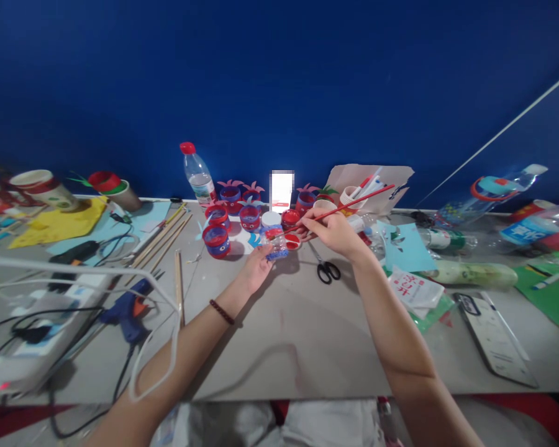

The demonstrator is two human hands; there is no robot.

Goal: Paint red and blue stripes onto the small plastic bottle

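My left hand (257, 268) is closed around a clear plastic cup (276, 248), a cut-off bottle piece with blue paint on its lower part. In my right hand (328, 231) is a thin red paintbrush (368, 198), its handle slanting up to the right and its tip at the cup's upper side. Just behind the cup stand an open jar of red paint (290, 218) and a white-topped jar (271, 220). A red paint lid (290, 243) lies beside them. Black-handled scissors (328, 272) rest below my right hand.
Several red-and-blue painted cups (217, 242) stand to the left of the jars, near a water bottle (198, 177). A blue glue gun (129, 310), a power strip (51, 329) and wooden sticks (161, 242) lie on the left. A phone (494, 341) and plastic bottles (447, 239) are on the right.
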